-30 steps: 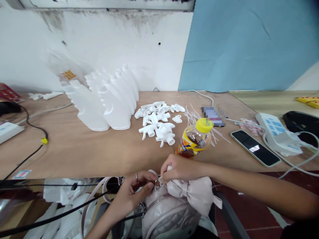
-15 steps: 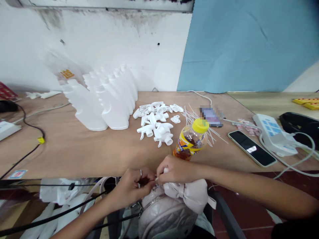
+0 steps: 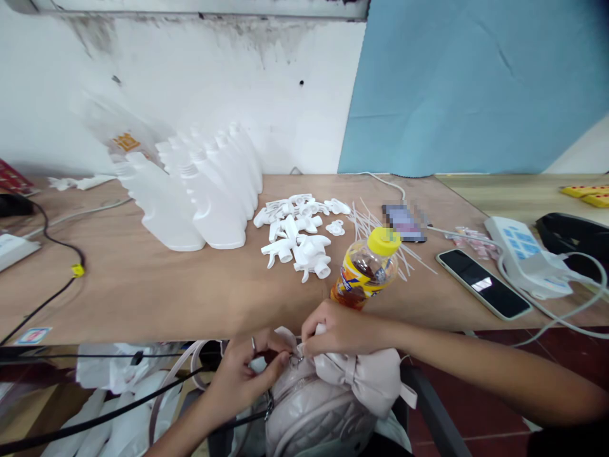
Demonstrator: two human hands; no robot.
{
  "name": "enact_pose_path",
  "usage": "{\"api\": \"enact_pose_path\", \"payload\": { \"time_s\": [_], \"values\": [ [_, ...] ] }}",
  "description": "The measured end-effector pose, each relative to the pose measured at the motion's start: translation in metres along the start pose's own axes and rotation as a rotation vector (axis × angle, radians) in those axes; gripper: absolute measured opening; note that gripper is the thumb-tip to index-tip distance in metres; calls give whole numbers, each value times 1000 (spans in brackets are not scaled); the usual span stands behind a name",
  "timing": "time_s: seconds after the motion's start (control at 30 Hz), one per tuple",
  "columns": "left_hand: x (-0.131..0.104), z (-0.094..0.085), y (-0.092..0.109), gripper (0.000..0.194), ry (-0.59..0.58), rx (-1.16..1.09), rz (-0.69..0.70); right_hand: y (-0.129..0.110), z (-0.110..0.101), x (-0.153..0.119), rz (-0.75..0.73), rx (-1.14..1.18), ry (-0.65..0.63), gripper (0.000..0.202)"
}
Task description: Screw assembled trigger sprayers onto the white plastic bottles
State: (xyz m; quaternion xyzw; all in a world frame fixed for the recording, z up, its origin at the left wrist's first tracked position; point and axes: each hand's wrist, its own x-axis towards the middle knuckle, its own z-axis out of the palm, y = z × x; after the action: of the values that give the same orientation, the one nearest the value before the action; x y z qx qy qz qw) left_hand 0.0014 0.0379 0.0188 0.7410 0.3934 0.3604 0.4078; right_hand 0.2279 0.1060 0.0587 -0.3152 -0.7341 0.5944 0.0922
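Note:
A pale pink quilted bag (image 3: pixel 314 412) with a large bow (image 3: pixel 364 374) rests at the table's front edge, over the lap. My right hand (image 3: pixel 333 328) has its fingers bent and closed on the top of the bag beside the bow. At the bag's upper left, my left hand (image 3: pixel 257 368), with a ring on one finger, holds thumb and fingers curled near the zipper end; a whitish piece shows behind its fingertips. What lies between those fingertips is too small to make out. A yellow-capped drink bottle (image 3: pixel 366 270) stands just behind my right hand.
White empty-looking bottles (image 3: pixel 219 197) stand at the back left. Several white spray heads (image 3: pixel 299 235) lie mid-table, beside thin white tubes (image 3: pixel 409 254). To the right are a phone (image 3: pixel 483 284), a second phone (image 3: pixel 403 222) and a power strip (image 3: pixel 528 254) with cables. Black cables cross the lower left.
My left hand has shifted slightly left and down, its thumb and fingers a little further apart. A whitish piece now shows behind its fingertips. My right hand remains on the bag.

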Motion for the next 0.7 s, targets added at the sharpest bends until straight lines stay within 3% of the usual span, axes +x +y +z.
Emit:
{"api": "enact_pose_path", "payload": {
  "time_s": [0.17,0.33,0.47,0.57,0.7],
  "values": [
    [-8,14,3,6,110,145,62,-14,-2,-6,-29,-194,7,15],
    [-6,18,6,10,113,182,122,-48,1,-12,26,-641,48,17],
    [-6,19,11,13,143,197,185,-78,12,-7,-148,-948,-8,14],
    [-10,19,12,17,155,252,232,-98,13,-12,-242,-899,25,12],
    [-18,16,14,24,112,431,193,-104,1,-48,-226,-615,242,2]
  ]
}}
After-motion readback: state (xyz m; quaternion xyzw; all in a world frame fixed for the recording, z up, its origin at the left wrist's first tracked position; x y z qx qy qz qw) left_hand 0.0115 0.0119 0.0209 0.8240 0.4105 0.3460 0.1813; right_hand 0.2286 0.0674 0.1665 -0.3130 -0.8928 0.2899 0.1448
